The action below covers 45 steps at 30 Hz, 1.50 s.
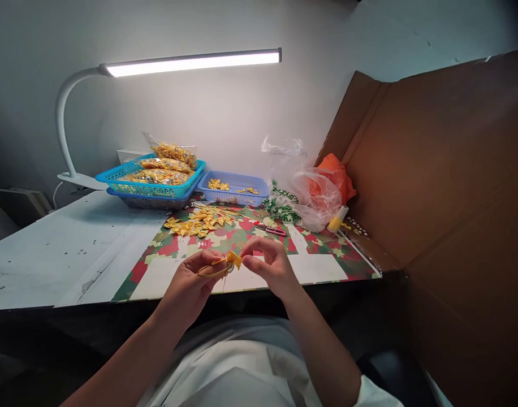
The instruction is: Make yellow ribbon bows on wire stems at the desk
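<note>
Over the table's front edge, my left hand (pixel 191 282) is closed on a yellow ribbon bow (pixel 233 260) with a thin yellow cord loop (pixel 210 272). A small shiny round piece sits just under the bow's middle, and a fine thread or needle hangs below it. From the other side, my right hand (pixel 272 267) pinches the bow's right edge between thumb and forefinger. Whether those fingertips also hold a thread is too small to tell. Beyond my hands lies a pile of yellow bows (pixel 195 223) with loose yellow cords (pixel 220 210).
Bagged yellow pieces fill a turquoise basket (pixel 152 191); a blue basket (pixel 233 196) holds more. Pink-handled snips (pixel 271 230), plastic bags (pixel 301 192), an orange bag (pixel 336 175) and a yellow thread spool (pixel 337 219) lie right. A cardboard sheet (pixel 449 164) stands there; a lamp (pixel 195 62) hangs above.
</note>
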Each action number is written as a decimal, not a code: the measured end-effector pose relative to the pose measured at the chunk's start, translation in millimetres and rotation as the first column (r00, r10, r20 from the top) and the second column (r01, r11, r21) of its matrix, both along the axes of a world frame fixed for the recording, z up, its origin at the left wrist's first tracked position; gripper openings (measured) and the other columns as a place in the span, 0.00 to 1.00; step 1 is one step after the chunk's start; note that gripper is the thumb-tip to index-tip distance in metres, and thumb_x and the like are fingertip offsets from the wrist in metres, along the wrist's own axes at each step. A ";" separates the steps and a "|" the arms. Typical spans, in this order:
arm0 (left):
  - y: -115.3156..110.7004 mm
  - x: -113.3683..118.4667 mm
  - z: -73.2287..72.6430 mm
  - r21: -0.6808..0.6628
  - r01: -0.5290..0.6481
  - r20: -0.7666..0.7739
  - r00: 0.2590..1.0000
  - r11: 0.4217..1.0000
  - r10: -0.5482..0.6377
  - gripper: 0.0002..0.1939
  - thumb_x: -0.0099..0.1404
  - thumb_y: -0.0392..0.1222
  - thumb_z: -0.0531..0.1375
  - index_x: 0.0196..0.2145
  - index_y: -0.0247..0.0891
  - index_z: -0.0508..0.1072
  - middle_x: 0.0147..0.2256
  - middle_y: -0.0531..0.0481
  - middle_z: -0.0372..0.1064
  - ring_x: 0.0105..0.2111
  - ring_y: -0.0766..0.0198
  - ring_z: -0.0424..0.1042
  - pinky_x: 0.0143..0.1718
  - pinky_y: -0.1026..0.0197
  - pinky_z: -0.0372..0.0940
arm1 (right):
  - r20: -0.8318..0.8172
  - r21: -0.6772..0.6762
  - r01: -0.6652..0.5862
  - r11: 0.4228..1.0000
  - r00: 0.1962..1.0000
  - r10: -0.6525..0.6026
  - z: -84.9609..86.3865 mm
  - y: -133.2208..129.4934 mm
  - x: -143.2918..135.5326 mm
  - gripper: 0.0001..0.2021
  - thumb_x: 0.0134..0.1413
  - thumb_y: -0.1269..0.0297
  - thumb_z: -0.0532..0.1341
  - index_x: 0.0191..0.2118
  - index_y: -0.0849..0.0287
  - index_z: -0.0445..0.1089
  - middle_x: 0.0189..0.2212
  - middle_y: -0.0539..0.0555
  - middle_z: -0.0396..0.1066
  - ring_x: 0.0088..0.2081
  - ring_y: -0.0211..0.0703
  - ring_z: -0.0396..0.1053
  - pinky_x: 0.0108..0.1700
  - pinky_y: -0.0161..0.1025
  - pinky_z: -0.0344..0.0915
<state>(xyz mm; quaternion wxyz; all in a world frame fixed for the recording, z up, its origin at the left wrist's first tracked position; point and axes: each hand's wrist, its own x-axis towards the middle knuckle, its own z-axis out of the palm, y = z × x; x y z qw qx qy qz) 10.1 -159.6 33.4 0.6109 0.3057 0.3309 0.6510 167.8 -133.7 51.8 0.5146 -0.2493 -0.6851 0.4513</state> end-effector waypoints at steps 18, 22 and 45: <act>5.3 -11.5 3.5 -0.169 0.298 0.034 0.954 0.940 -0.296 0.17 0.31 0.33 0.77 0.17 0.33 0.73 0.21 0.52 0.70 0.22 0.70 0.70 0.24 0.71 0.66 | 0.573 0.472 -0.314 0.824 0.819 -0.016 51.7 12.3 20.2 0.07 0.51 0.73 0.60 0.26 0.55 0.69 0.27 0.49 0.73 0.30 0.39 0.68 0.41 0.39 0.61; 5.2 -12.9 7.5 -0.143 0.269 0.003 0.962 0.952 -0.272 0.17 0.30 0.33 0.77 0.16 0.33 0.73 0.21 0.52 0.71 0.21 0.71 0.69 0.23 0.72 0.66 | 0.420 0.275 -0.196 0.941 0.905 0.066 36.3 11.3 12.7 0.05 0.45 0.73 0.62 0.24 0.57 0.70 0.23 0.47 0.73 0.27 0.37 0.69 0.34 0.36 0.64; 20.5 -7.7 -3.9 -0.010 -0.068 -0.169 0.983 0.998 0.066 0.13 0.32 0.34 0.75 0.19 0.34 0.77 0.22 0.50 0.74 0.25 0.67 0.71 0.27 0.68 0.65 | -0.081 -0.150 0.112 0.982 0.989 -0.125 -19.7 11.3 -7.1 0.09 0.49 0.57 0.64 0.32 0.57 0.68 0.22 0.48 0.69 0.25 0.37 0.67 0.30 0.37 0.67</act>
